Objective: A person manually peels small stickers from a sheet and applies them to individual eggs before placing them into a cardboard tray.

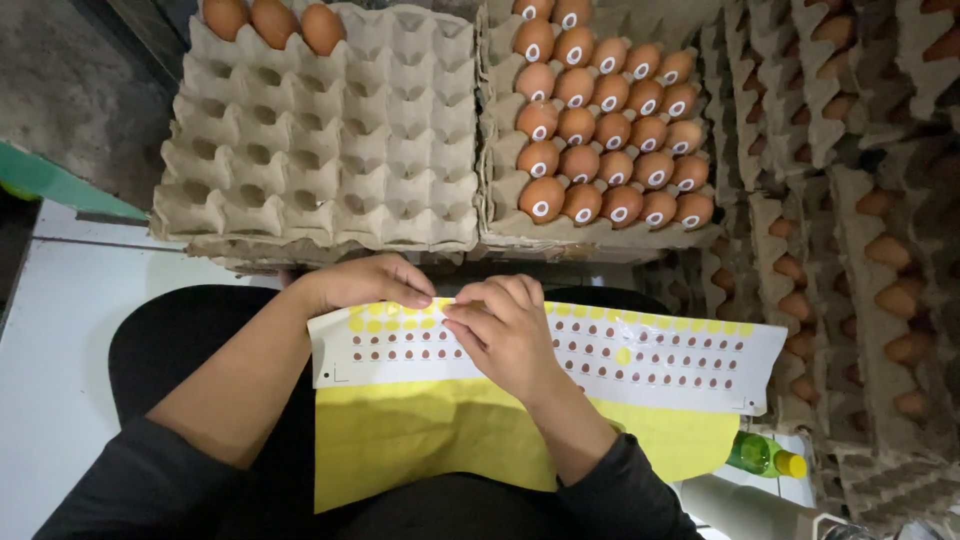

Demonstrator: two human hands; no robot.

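Both hands pinch sticker sheet edge on lap.
Left hand, right hand grasp sticker sheet: light, floppy, probably best peeled at the corners.

Illumination was moderate and uneven, strongest at the centre of the frame. The upper left and the right edge fell into dim shadow. The white surface at lower left showed mild glare. Focus was sharp centrally; wide-angle distortion bent the edges.

Green bottle (half behind sheet)
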